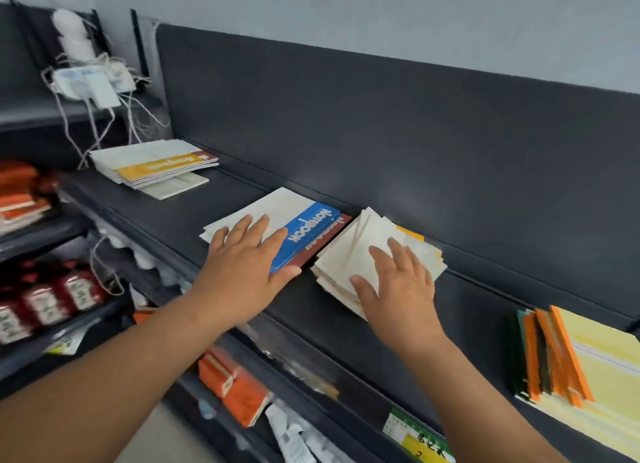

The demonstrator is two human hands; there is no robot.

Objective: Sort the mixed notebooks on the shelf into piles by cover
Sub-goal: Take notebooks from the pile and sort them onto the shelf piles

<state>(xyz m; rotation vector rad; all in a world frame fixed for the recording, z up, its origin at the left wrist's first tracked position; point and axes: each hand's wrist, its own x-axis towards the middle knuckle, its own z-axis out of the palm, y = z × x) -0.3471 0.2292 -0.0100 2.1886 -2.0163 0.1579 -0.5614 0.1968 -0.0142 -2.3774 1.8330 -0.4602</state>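
as left hand [242, 272] rests on blue notebook [308, 236], cream pile [348, 253] beside

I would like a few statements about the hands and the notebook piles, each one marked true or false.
1. The left hand lies flat on the blue-banded notebook. True.
2. The right hand lifts a notebook into the air. False: it lies flat on the cream pile.
3. A yellow-banded notebook lies at the far left of the shelf. True.
4. The orange-spined pile touches the cream pile. False: bare shelf lies between them.
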